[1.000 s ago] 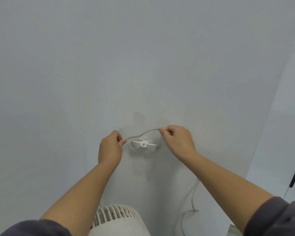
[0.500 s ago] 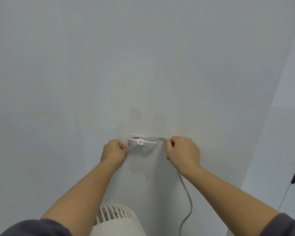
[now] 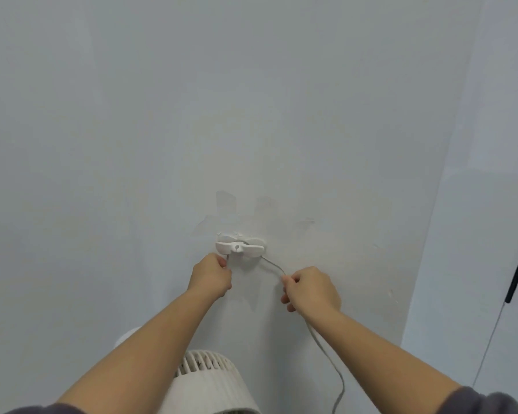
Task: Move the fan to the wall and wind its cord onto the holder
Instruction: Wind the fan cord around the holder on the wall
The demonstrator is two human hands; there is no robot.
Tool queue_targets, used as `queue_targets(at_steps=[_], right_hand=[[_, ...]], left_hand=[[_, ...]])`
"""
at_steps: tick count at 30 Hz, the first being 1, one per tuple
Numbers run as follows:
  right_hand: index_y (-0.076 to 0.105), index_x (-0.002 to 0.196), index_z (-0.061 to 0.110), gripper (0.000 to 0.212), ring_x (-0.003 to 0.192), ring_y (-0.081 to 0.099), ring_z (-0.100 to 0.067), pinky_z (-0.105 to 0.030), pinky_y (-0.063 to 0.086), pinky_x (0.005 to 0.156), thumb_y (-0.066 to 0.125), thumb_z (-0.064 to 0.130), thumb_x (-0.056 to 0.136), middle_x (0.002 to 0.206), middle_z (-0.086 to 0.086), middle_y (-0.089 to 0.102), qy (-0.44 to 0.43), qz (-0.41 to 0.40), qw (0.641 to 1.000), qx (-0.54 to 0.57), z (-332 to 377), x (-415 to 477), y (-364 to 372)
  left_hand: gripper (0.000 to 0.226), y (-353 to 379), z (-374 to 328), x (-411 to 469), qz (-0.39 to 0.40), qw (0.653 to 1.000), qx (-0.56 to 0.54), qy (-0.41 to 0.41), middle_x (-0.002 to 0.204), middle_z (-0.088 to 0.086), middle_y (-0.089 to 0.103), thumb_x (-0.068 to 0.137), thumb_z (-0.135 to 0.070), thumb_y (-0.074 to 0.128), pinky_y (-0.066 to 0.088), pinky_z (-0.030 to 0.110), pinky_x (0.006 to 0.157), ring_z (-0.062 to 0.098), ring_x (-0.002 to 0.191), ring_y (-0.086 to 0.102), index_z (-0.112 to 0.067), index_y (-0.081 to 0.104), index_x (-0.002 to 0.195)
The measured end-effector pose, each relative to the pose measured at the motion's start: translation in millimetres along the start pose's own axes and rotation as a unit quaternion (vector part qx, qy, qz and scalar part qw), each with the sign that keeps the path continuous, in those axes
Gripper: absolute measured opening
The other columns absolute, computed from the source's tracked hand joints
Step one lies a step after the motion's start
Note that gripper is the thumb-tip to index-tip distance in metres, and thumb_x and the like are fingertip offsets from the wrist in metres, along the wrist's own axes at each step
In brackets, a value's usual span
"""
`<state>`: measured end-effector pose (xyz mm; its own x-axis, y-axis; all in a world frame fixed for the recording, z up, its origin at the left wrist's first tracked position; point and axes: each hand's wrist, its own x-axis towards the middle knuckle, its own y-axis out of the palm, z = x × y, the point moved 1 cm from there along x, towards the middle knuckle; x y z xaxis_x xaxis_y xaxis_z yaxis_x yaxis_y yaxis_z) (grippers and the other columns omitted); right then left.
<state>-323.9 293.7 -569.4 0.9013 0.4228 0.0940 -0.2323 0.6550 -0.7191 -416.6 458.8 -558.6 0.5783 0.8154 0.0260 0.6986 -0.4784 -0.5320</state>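
Cord, thin and pale grey, ran from under the white winged plastic holder on the wall, pinched on each side by the closed left hand and right hand, then trailed downward. Ribbed white fan stood below against the wall.

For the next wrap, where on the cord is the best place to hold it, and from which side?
Probably the slack run of cord just right of the holder, pinched from below as the right hand does. It hangs free there, so it can be looped under the holder's arms while the left hand pins the other end.
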Motion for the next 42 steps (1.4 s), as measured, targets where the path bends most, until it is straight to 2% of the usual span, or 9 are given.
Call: queue_targets(at_steps=[5,11,21,26,28,31,35,40,42], right_hand=[[0.072,0.067,0.011,0.035,0.063,0.073,-0.019,-0.038,0.061,0.073,0.055,0.035,0.086,0.066,-0.001,0.074,0.033,0.092,0.995,0.034,2,0,38],[0.065,0.056,0.015,0.031,0.064,0.073,-0.022,-0.041,0.061,0.071,0.061,0.029,0.084,0.070,-0.006,0.074,0.003,0.112,0.993,0.043,3,1,59],[0.065,0.058,0.019,0.030,0.063,0.073,-0.020,-0.040,0.060,0.071,0.067,0.035,0.084,0.071,-0.004,0.075,-0.010,0.117,0.992,0.051,2,-2,68],[0.072,0.075,0.020,0.011,0.082,0.073,-0.024,-0.037,0.061,0.073,0.068,0.027,0.083,0.086,-0.005,0.075,-0.023,0.154,0.988,0.020,3,-4,51],[0.075,0.089,0.023,0.018,0.095,0.068,-0.022,-0.035,0.057,0.081,0.058,0.019,0.085,0.099,-0.001,0.073,-0.060,0.122,0.989,-0.054,1,-6,40],[0.070,0.105,0.020,0.030,0.100,0.063,-0.018,-0.029,0.052,0.081,0.047,0.013,0.088,0.108,0.002,0.069,-0.148,0.005,0.984,-0.096,13,-13,15],[0.063,0.110,0.018,0.026,0.100,0.056,-0.016,-0.029,0.047,0.074,0.046,0.011,0.091,0.111,0.004,0.058,-0.293,-0.092,0.947,-0.098,47,-12,-13],[0.047,0.135,0.016,0.045,0.116,0.046,-0.023,-0.034,0.046,0.088,0.048,0.006,0.092,0.131,-0.002,0.048,-0.374,0.000,0.898,-0.231,79,5,-6],[0.048,0.131,0.015,0.042,0.111,0.048,-0.026,-0.033,0.043,0.083,0.051,0.006,0.090,0.126,-0.005,0.048,-0.381,0.000,0.878,-0.291,89,9,2]], left_hand=[[0.020,5,1,-6,-0.026,0.996,-0.088,-0.011,0.098,0.017,0.067,0.092,-0.003,0.047,0.057,0.039,0.068,0.024,0.067,0.067,-0.010,0.035,0.106],[0.014,7,1,-12,0.046,0.990,-0.133,-0.019,0.101,0.013,0.073,0.090,-0.002,0.055,0.051,0.028,0.060,0.021,0.079,0.063,-0.008,0.055,0.103],[0.011,10,1,-22,0.167,0.979,-0.107,0.040,0.093,0.002,0.063,0.093,-0.019,0.061,0.045,0.022,0.066,0.013,0.083,0.054,-0.015,0.066,0.102],[0.016,11,6,-20,0.164,0.980,-0.114,0.016,0.087,0.003,0.066,0.100,-0.014,0.046,0.046,0.023,0.070,0.013,0.077,0.060,-0.010,0.061,0.096],[0.017,13,7,-21,0.157,0.978,-0.136,-0.012,0.076,0.007,0.064,0.101,-0.010,0.038,0.048,0.025,0.066,0.016,0.064,0.061,-0.009,0.054,0.092],[0.022,13,13,-17,0.106,0.982,-0.152,-0.045,0.066,0.009,0.050,0.099,-0.009,0.038,0.049,0.031,0.058,0.021,0.050,0.049,-0.006,0.053,0.083],[0.028,2,21,-8,0.015,1.000,-0.023,-0.014,0.072,0.007,0.054,0.097,-0.023,0.050,0.051,0.035,0.069,0.027,0.066,0.052,-0.011,0.059,0.073],[0.022,-6,23,3,-0.028,0.999,0.039,0.010,0.088,0.011,0.063,0.097,-0.022,0.050,0.044,0.029,0.067,0.028,0.076,0.056,-0.007,0.066,0.090],[0.027,-8,24,7,-0.039,0.998,0.047,0.002,0.087,0.011,0.063,0.097,-0.027,0.052,0.043,0.029,0.067,0.028,0.077,0.056,-0.005,0.065,0.089]])
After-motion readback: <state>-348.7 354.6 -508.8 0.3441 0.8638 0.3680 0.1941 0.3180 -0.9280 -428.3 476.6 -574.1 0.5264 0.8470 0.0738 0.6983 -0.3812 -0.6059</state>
